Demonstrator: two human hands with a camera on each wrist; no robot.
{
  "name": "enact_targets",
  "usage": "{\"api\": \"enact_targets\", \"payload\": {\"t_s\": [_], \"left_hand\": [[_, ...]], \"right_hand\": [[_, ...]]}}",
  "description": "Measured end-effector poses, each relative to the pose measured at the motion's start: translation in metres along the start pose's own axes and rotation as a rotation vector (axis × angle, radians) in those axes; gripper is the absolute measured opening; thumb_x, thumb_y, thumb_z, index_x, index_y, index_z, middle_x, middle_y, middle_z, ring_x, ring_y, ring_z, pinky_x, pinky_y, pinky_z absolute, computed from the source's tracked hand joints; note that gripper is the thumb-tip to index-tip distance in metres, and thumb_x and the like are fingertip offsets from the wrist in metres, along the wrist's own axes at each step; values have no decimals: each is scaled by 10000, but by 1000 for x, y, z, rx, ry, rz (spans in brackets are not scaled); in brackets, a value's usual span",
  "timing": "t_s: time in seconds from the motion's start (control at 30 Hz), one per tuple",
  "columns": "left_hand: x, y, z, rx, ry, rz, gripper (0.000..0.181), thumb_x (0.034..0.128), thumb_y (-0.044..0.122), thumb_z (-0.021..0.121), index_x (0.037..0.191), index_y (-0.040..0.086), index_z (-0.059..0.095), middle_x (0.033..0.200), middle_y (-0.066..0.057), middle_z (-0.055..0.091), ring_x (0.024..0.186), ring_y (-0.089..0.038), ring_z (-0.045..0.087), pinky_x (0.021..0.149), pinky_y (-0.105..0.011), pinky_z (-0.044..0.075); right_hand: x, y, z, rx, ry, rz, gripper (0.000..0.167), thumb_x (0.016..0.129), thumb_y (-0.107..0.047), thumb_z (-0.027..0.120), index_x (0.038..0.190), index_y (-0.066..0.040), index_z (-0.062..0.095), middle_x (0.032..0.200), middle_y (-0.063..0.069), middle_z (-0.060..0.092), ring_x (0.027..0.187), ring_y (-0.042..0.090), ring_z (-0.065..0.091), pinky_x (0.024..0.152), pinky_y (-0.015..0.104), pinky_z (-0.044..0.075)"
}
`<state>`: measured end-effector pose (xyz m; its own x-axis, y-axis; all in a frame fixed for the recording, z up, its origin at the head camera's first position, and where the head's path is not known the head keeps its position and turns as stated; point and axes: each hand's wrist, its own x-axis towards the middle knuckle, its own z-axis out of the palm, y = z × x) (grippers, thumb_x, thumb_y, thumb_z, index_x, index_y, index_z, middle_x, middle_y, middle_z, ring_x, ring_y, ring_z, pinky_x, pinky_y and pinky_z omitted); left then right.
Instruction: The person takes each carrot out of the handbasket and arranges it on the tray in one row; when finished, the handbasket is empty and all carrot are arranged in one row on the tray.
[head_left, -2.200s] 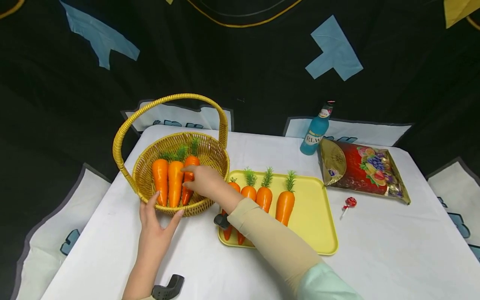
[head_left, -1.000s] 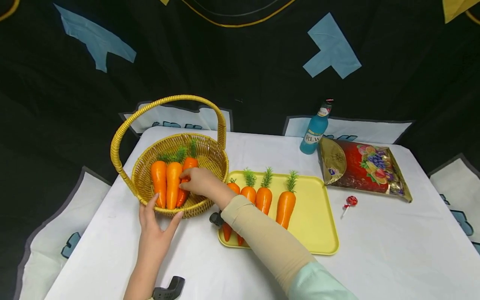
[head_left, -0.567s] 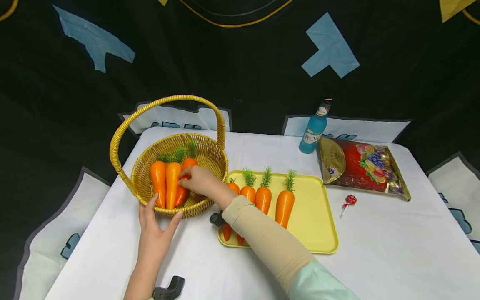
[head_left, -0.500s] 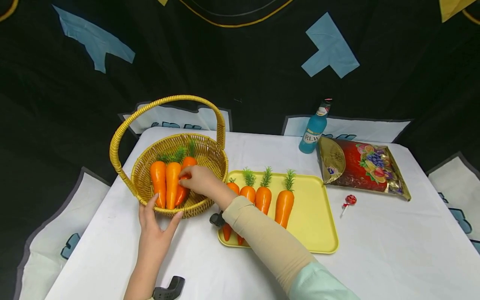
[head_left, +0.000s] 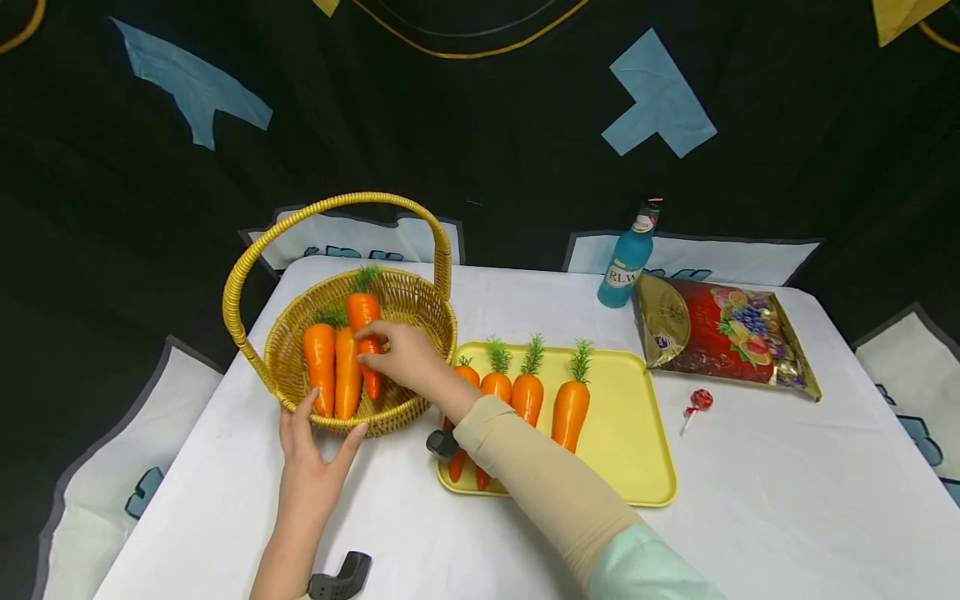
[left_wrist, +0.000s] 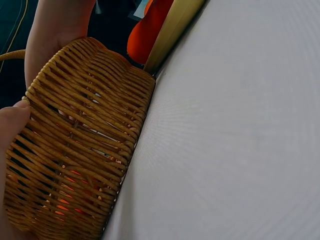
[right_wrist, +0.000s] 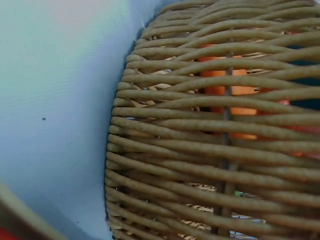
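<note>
The wicker basket (head_left: 405, 414) with a tall handle stands on the left side of the table. Inside lie two carrots, one at the left (head_left: 320, 367) and one beside it (head_left: 348, 375). My right hand (head_left: 408, 360) pinches a third carrot (head_left: 363, 310), which is raised partly over the middle one. My left hand (head_left: 310, 475) holds the basket's near rim, thumb and fingers spread; in the left wrist view a digit (left_wrist: 15, 120) rests at the woven wall (left_wrist: 85, 125). Through the weave (right_wrist: 225, 165) in the right wrist view, orange shows.
Right of the basket lies a yellow tray (head_left: 630, 433) with several carrots (head_left: 571, 412), partly under the right forearm. A blue bottle (head_left: 628, 258), a red and gold candy bag (head_left: 720, 333) and a red lollipop (head_left: 701, 400) are further right. Dark cloth hangs behind.
The carrot in my right hand has risen and shifted left, over the middle carrot, which now lies partly covered. The right hand has moved slightly with it. My left hand stays at the rim.
</note>
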<state>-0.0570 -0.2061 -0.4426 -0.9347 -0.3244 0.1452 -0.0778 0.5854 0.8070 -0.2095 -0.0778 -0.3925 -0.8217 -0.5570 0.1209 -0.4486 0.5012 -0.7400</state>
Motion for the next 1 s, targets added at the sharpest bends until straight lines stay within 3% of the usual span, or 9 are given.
{"api": "enact_targets", "payload": {"t_s": [0.2,0.33,0.5,0.7,1.0], "left_hand": [[1,1,1,14,-11,0,839,895,342,696,1525,174,168,1587,-152,-85,1387,-478,159,963,-713,276],[1,1,1,17,-11,-3,844,895,354,694,1525,169,165,1588,-145,-92,1392,-473,149,969,-709,273],[1,0,0,10,-14,-5,843,893,363,693,1525,174,168,1588,-148,-88,1394,-469,143,975,-705,271],[1,-1,-1,20,-25,-37,851,895,393,682,1530,207,148,1586,-140,-116,1393,-482,129,957,-723,268],[1,-1,2,25,-24,-21,855,899,385,679,1534,194,139,1586,-144,-100,1387,-485,147,941,-733,274]], "right_hand": [[-11,1,-14,206,65,-81,313,904,-232,698,1214,-201,663,1225,-46,615,773,80,609,659,189,507],[-28,-5,-31,311,101,-118,325,903,-248,697,1224,-215,658,1226,-92,604,845,89,612,694,227,528],[-63,-2,-50,415,114,-119,323,898,-256,704,1217,-232,661,1208,-105,602,887,125,623,707,288,546],[-109,15,-69,478,132,-44,326,900,-206,702,1223,-217,658,1205,-57,599,900,176,620,706,332,541],[-174,41,-98,457,268,19,343,877,-103,716,1213,-129,652,1232,28,583,915,226,625,708,311,538]]}}
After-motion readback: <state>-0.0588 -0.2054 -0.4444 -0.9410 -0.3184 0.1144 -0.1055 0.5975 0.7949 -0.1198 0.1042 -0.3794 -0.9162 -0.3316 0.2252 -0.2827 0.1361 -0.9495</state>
